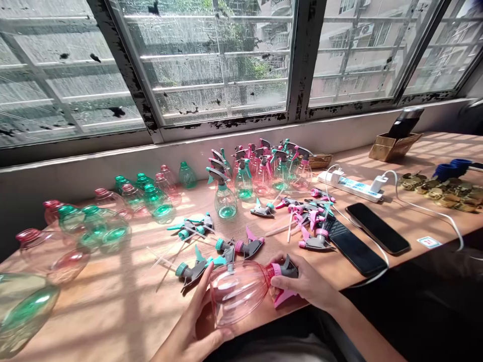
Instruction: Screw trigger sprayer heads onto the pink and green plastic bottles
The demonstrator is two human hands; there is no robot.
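A clear pink spray bottle (239,291) lies on its side between my hands at the table's near edge, its neck toward the right. My left hand (199,317) is wrapped round the base end, thumb below and fingers above. With my right hand (302,281) I grip the pink collar of the grey and pink spray head (289,269), which sits at the bottle's neck. Just beyond the bottle lie loose spray heads, one grey and teal (192,271) and one grey and pink (249,246).
Open green and pink bottles (158,201) stand at the left. Bottles with spray heads (260,171) cluster by the window. Right of centre lie a pile of spray heads (309,216), two phones (377,229), a power strip (350,186) with white cables, and brass-coloured pieces (445,191).
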